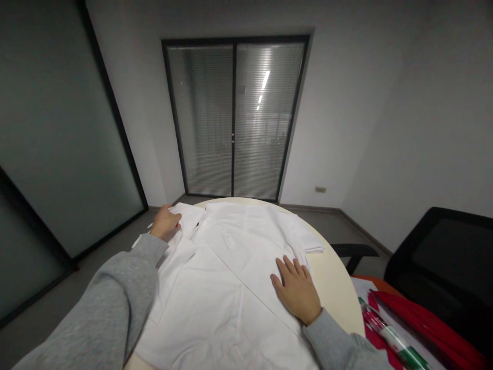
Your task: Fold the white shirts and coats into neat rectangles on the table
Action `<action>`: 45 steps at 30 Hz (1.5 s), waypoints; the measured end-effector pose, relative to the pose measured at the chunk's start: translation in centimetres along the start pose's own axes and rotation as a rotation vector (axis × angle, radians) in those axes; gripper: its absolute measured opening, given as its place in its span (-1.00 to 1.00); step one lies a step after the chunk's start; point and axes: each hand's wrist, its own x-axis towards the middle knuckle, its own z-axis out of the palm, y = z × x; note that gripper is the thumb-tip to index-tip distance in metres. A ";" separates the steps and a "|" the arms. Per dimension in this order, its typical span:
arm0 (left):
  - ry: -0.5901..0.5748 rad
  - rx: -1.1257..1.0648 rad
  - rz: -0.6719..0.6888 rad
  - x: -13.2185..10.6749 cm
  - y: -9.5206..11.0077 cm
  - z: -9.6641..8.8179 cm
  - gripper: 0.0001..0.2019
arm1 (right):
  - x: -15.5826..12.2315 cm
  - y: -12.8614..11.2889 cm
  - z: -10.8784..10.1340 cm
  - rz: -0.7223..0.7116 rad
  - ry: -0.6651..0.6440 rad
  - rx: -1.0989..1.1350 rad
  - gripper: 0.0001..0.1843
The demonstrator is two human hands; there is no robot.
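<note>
A white long-cut garment with sleeves lies spread over a round cream table. A diagonal edge crosses its front, and small wrinkles run through the cloth. At the far left, my left hand has its fingers curled on the sleeve, pinching the cloth near the table's edge. My right hand rests flat on the right side of the garment, palm down with fingers spread. Beyond it, the other sleeve lies toward the right rim. The garment's near end runs out of view at the bottom.
A black office chair stands at the right. Beside the table there, red cloth and a clear wrapped package with green and red parts lie together. Glass panels with blinds are ahead, a frosted partition at left.
</note>
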 end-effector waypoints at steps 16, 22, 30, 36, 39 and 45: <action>-0.706 -0.195 1.114 -16.6 16.0 3.8 -0.49 | 0.5 0.9 0.6 -0.020 0.040 0.057 -0.32; -1.001 0.107 1.101 -23.8 10.3 1.1 -0.48 | 1.1 2.7 0.2 0.075 0.153 0.534 -0.42; -0.194 0.420 0.371 -20.7 -2.5 -4.3 -0.54 | 1.2 1.8 -1.3 0.099 0.127 0.477 -0.31; -0.341 0.277 0.105 -17.1 -5.9 -3.1 -0.59 | 1.5 0.7 -0.7 0.016 0.065 0.112 -0.46; -0.420 0.294 0.109 -16.3 -6.4 -2.8 -0.65 | 1.7 1.0 -0.7 0.012 0.033 0.072 -0.45; -0.606 -0.014 0.169 -18.5 -9.7 -5.3 -0.59 | 6.4 2.2 -1.6 0.015 -0.075 0.226 -0.29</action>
